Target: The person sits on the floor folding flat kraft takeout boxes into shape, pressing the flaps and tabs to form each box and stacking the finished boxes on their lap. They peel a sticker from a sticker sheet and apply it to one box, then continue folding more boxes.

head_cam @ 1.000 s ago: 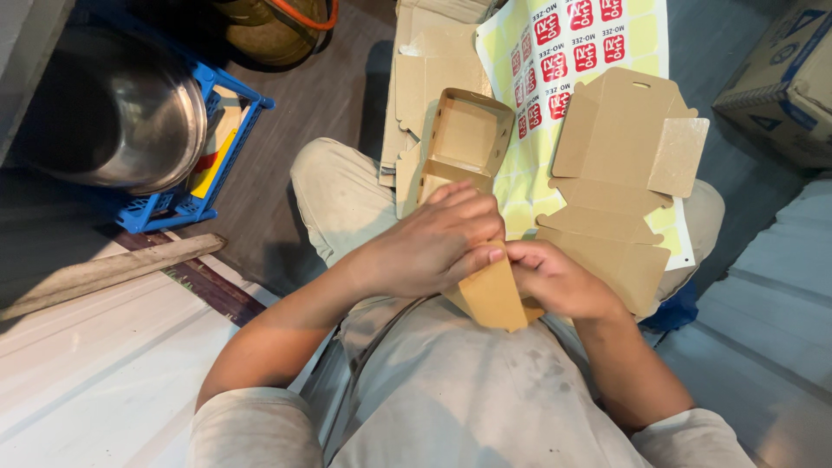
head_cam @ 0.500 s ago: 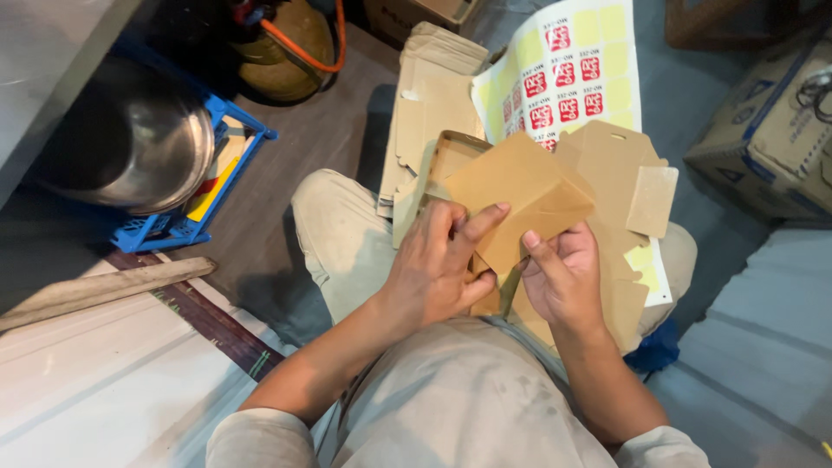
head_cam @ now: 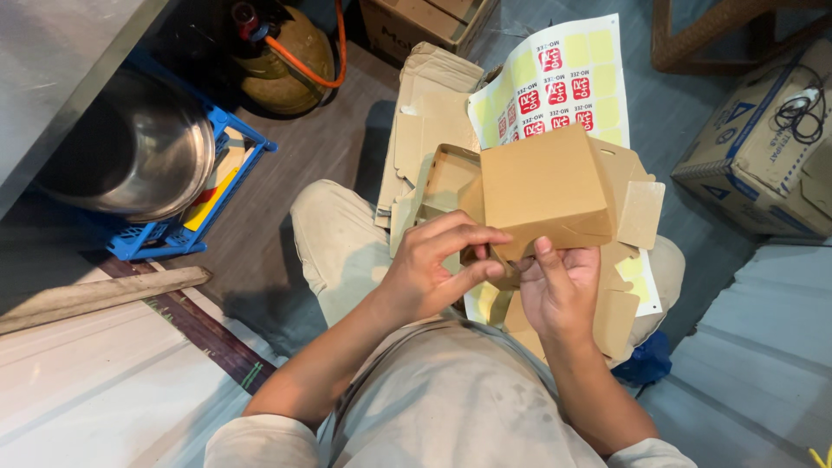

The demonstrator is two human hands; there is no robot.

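Above the person's lap, both hands work at a small brown cardboard box (head_cam: 546, 191), folded into shape and held with its plain side up. Left hand (head_cam: 433, 269) curls around the box's near lower corner, thumb below and fingers (head_cam: 472, 236) arched over the edge, pinching the cardboard. Right hand (head_cam: 562, 290) grips the same lower edge just beside it, its thumb pressed up against the box's underside and the palm cupped beneath. One loose side flap (head_cam: 641, 214) of the box sticks out to the right.

Under the box, flat unfolded cardboard blanks (head_cam: 615, 321) lie across the beige trousers (head_cam: 334, 247). Another half-formed open box (head_cam: 449, 178) rests just behind the left hand, leaning on a pile of flat cardboard (head_cam: 425, 113) on the floor. Behind the held box lies a yellow sticker sheet (head_cam: 563, 78) with red and white labels.

Further left, a large steel bowl (head_cam: 130, 152) sits on a blue plastic crate (head_cam: 186, 225), and an ochre gas cylinder (head_cam: 286, 61) with an orange hose stands near it. A printed carton (head_cam: 763, 165) with a coiled black cable on top stands well apart at the right.
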